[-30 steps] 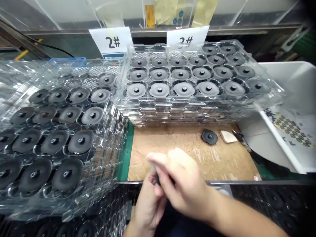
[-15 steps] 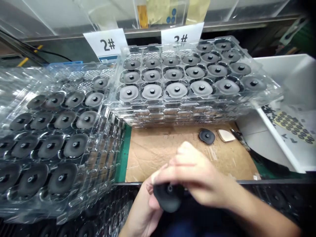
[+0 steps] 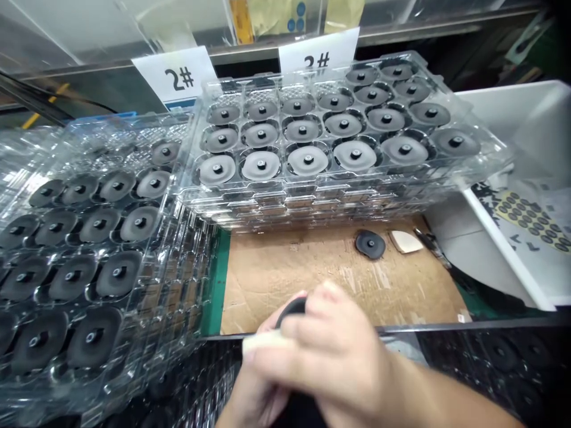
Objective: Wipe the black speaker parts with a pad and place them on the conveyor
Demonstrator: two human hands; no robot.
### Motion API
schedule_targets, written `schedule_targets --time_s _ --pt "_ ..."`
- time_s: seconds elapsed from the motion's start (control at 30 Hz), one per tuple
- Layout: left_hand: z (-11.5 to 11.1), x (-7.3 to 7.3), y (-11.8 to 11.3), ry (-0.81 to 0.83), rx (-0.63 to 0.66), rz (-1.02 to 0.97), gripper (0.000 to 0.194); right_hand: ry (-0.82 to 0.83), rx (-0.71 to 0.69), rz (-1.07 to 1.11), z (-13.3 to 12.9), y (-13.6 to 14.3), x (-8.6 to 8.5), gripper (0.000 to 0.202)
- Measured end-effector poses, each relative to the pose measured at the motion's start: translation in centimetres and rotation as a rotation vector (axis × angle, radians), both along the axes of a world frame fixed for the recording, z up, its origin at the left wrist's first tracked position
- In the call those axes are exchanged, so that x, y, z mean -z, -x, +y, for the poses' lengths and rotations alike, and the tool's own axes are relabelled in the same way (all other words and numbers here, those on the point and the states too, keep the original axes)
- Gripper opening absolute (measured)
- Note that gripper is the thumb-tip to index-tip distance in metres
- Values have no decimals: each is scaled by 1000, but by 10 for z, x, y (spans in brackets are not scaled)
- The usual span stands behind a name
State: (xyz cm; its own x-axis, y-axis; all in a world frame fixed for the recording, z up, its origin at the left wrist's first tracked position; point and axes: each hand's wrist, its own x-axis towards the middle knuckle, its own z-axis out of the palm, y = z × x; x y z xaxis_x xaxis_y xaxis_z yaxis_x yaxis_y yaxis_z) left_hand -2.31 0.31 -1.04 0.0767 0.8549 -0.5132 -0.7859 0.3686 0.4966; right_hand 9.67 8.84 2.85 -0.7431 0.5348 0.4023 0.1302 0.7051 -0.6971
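Observation:
My left hand (image 3: 256, 386) is closed round a black rounded disc (image 3: 292, 309), whose curved edge shows between the hands. My right hand (image 3: 339, 351) lies over it, fingers bent, with a small cream-coloured pad (image 3: 263, 340) pinched under them against the disc. The right hand hides most of the disc and much of the left hand. Beyond the hands, another black disc with a small central stud (image 3: 370, 244) rests on the cardboard sheet (image 3: 276, 273). Beside it is a cream-coloured block with a curved edge (image 3: 405, 241).
Stacked clear plastic trays (image 3: 294, 193) filled with black discs stand behind the cardboard. Another tray stack (image 3: 147, 309) is at the left. A white bin (image 3: 508, 249) at the right holds a sticker sheet (image 3: 530, 220). Paper signs (image 3: 178, 77) hang at the back.
The disc has turned from face-up view to mostly hidden between my hands. My right hand has come down across it, and the cream pad now shows. The view has shifted slightly.

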Motion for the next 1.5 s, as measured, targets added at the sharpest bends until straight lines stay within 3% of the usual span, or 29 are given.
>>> schedule_targets --time_s 0.17,0.3,0.37,0.47,0.6,0.67,0.73,0.83,0.97,1.1,1.2,1.33,1.5 --pt "3 3 7 28 -13 -100 62 404 487 -139 16 -20 50 24" --pt "2 12 13 17 -71 -156 55 431 428 -206 -10 -37 99 21" --pt "2 15 14 24 -89 -141 53 440 398 -226 -22 -42 109 19" --pt "2 18 12 12 -80 -110 49 458 438 -215 -22 -42 93 21" --pt "3 14 5 -4 -78 -42 48 372 491 4 -13 -26 33 24" --pt "2 11 3 9 -71 -5 50 253 348 88 -16 -14 9 27" --pt "1 9 2 22 -66 32 52 245 186 55 -20 -6 -3 27" --pt "0 7 1 42 -76 84 55 316 87 -98 -21 1 -5 24" --pt "1 3 -2 51 -61 65 48 116 232 -21 -19 3 -1 26" --pt "0 0 3 21 -40 2 41 219 57 -12 -26 -14 -7 24" --pt "-1 -2 4 18 19 -41 44 272 145 -139 -31 -30 -17 23" --pt "1 -11 2 15 25 -45 45 182 230 -182 -37 -38 -29 22" --pt "-1 -12 1 37 2 8 51 94 306 -230 -35 -32 -26 25"
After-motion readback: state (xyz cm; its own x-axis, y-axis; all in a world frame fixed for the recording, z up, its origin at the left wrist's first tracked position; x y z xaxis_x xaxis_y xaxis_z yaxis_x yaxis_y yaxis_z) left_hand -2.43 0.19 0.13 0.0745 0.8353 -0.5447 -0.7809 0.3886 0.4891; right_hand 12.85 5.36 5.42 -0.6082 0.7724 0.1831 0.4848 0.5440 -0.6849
